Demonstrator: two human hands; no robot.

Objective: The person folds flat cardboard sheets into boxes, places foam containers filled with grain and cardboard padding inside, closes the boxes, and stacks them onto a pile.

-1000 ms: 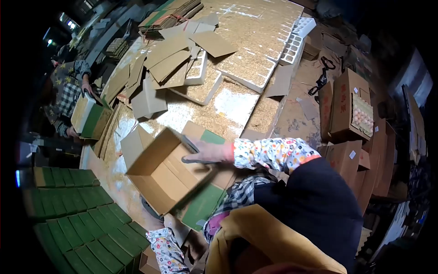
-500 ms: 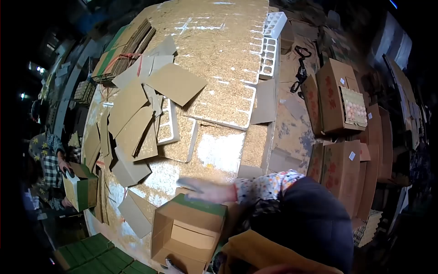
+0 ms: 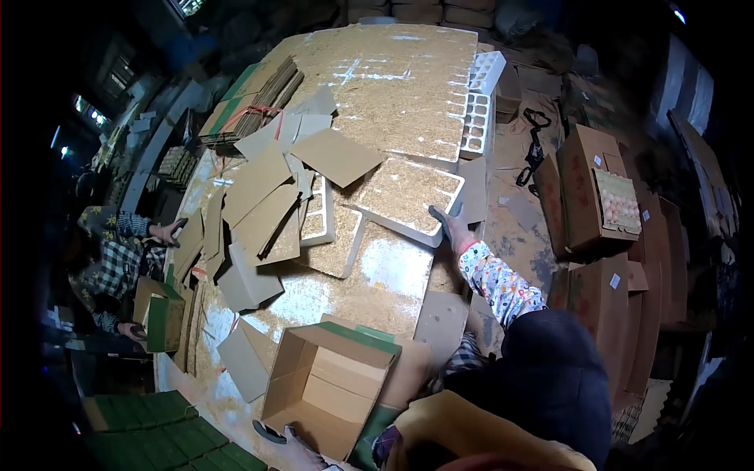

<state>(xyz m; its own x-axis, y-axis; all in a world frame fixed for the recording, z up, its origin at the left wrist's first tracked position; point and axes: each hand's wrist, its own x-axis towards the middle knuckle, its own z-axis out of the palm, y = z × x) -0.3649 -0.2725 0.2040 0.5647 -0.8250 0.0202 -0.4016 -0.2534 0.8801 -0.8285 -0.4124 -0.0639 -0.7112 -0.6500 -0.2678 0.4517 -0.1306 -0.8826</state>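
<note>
An open cardboard box point(image 3: 338, 377) with a green band stands tilted at the near edge of the table. My left hand point(image 3: 292, 446), its fingertips dark grey, holds the box's near lower edge. Farther off, my right hand point(image 3: 454, 226) grips the right corner of a white foam tray point(image 3: 404, 192) filled with tan, husk-like grains. The fingers lie on the tray's rim and side. Inside the box, only bare cardboard walls and flaps show.
Loose cardboard sheets point(image 3: 255, 196) lie on the table's left, near a tied stack of flattened boxes point(image 3: 251, 106). A co-worker's hand point(image 3: 166, 231) reaches toward the sheets. Large cartons point(image 3: 589, 188) and an egg tray point(image 3: 618, 202) stand right. Green boxes point(image 3: 157, 436) sit lower left.
My right hand has moved from above the box, away and right, onto the foam tray's corner. My left hand stays at the box. The co-worker's hand has risen toward the cardboard sheets.
</note>
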